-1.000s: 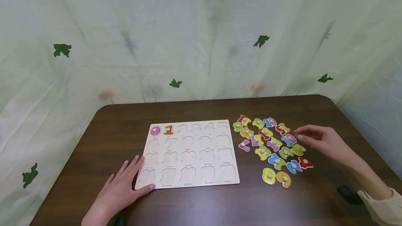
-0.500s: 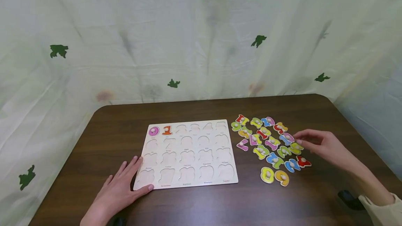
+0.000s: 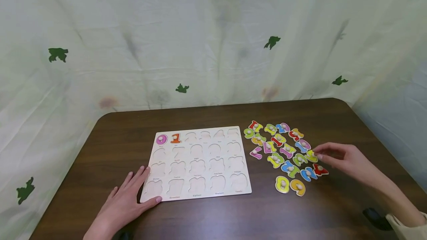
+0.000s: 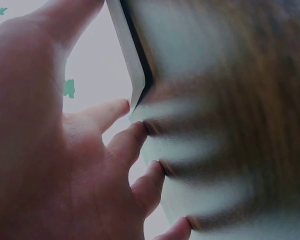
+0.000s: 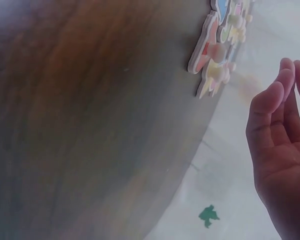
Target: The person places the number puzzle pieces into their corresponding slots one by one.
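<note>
A white wooden number puzzle board (image 3: 200, 157) lies on the table, with a purple 0 (image 3: 161, 139) and an orange 1 (image 3: 175, 138) in its top-left recesses. My left hand (image 3: 121, 205) rests at the board's lower-left corner, fingers spread along the left side and thumb on the front edge. Right of the board, several coloured knobbed number pieces (image 3: 275, 160) lie scattered. My right hand (image 3: 350, 160) hovers at their right side, thumb and index finger apart beside a yellow piece (image 3: 311, 156). The right wrist view shows the bent fingers (image 5: 266, 102) holding nothing.
The brown table (image 3: 207, 217) reaches back to a pale curtain (image 3: 200, 40) with green leaf shapes. A dark object (image 3: 377, 219) lies under the right forearm. A red 4 (image 3: 320, 170) and an orange 9-like piece (image 3: 298, 187) lie nearest the front.
My right hand has shifted slightly down among the pieces, from beside the blue-and-purple piece to the yellow one. The left hand stays on the board. The head view has drifted slightly.
</note>
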{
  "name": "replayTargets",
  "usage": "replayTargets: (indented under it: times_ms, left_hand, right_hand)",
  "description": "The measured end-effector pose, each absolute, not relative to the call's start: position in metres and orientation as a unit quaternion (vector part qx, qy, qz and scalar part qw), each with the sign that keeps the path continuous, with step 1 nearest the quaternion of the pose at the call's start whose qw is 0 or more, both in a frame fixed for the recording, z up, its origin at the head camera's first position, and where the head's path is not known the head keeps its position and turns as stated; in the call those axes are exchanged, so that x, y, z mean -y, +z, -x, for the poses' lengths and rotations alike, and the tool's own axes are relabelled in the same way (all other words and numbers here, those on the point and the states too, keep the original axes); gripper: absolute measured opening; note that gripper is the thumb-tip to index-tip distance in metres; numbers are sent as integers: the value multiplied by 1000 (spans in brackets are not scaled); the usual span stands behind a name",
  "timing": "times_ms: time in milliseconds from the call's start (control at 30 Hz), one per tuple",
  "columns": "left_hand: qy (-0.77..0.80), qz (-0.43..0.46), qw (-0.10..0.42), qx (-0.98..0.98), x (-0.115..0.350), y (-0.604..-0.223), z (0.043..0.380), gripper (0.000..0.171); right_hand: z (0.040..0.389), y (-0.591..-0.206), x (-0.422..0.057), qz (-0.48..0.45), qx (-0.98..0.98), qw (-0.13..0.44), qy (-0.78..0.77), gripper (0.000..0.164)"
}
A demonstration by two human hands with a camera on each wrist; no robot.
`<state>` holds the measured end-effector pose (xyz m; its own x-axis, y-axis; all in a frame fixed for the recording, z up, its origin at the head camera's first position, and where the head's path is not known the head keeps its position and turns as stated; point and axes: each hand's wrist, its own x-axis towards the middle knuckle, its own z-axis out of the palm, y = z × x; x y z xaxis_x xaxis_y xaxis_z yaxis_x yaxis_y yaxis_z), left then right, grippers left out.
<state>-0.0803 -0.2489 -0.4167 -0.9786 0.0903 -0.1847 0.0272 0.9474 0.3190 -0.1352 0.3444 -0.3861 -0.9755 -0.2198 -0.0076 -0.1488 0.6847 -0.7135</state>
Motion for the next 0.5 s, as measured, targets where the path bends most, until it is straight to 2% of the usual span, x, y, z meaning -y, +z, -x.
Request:
replayTargets:
  times_ms: [500]
  left_hand:
    - [160,-32,97,-982,248,-415,79,111]
  right_hand:
    - [118,-395,-352,110,-901,56,-417,27]
